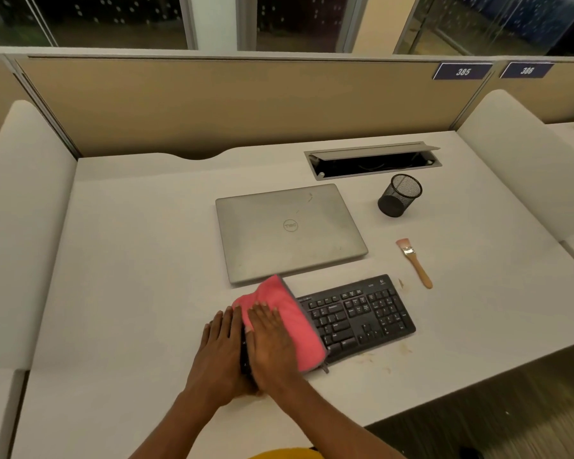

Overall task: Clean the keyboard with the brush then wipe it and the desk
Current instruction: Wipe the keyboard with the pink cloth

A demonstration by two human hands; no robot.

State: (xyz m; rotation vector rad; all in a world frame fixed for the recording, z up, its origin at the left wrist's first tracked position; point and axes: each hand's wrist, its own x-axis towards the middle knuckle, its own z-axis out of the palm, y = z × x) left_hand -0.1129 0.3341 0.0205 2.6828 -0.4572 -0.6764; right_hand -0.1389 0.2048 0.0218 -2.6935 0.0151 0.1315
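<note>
A black keyboard [362, 314] lies at an angle on the white desk [140, 266]. A pink cloth [290, 318] covers the keyboard's left part. My right hand [272, 346] lies flat on the cloth, fingers spread, pressing it down. Beside it, my left hand [221, 351] rests flat at the keyboard's left end, touching the cloth's edge. A small wooden-handled brush [413, 261] lies on the desk to the right of the keyboard, apart from both hands.
A shut grey laptop [289, 231] sits just behind the keyboard. A black mesh pen cup [399, 195] stands at the back right, before an open cable tray [371, 160]. Brown crumbs [381, 359] dot the desk near its front edge. Padded dividers flank both sides.
</note>
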